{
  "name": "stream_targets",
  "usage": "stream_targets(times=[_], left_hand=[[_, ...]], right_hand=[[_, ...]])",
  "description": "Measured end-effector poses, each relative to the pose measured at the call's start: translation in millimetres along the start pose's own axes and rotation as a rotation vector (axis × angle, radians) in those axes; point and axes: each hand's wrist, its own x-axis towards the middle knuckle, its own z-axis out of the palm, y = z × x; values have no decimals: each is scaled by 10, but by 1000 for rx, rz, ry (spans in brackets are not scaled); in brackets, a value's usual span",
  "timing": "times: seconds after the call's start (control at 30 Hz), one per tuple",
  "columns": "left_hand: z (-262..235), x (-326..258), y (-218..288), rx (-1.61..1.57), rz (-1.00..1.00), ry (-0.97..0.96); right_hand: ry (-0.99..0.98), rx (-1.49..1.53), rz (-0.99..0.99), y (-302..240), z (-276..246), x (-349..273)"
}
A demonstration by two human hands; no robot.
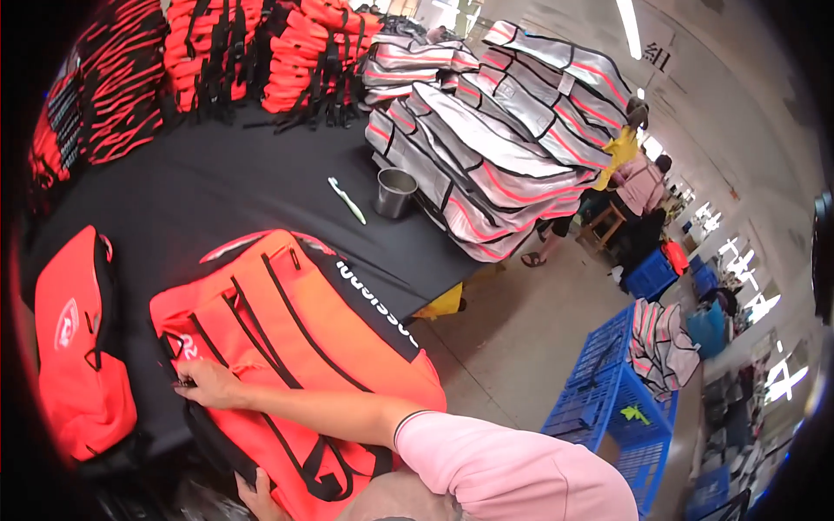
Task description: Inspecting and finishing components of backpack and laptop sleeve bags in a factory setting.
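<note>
Orange-red fabric with black piping and webbing makes up the large soft bag [287, 323], which lies tilted across the near part of the black-covered surface [269, 174], a black panel with white lettering along its far right side. From the lower right, a bare forearm below a pale pink short sleeve [521, 464] crosses the bag to the right hand [211, 384], whose bent fingers rest at the bag's left edge; whether they pinch the cloth cannot be told. Lower down, the left hand [255, 497] touches the bag's near edge with its fingers, its remainder cut off by the frame, so its grip cannot be judged. Just left lies a smaller orange-red bag with a white emblem [91, 365]. Beyond the large bag, a slim white-and-green brush-like tool [347, 201] lies near a grey metal cup [395, 194], beside heaped silver fabric pieces with black and pink trim [512, 148]. Stacked orange-red and black pieces [208, 52] line the far side; openwork blue plastic crates [599, 373] stand at right.
</note>
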Motion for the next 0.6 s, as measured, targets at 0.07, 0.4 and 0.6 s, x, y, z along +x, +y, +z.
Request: stream_targets(times=[0.07,0.4,0.6], left_hand=[[179,-47,106,-144,-37,-5],[-92,95,-9,45,89,29],[-121,194,13,120,90,18]], right_hand=[[23,-19,10,-7,-99,-44],[-55,-75,60,-236,-102,-138],[-76,-14,71,-367,-333,-268]])
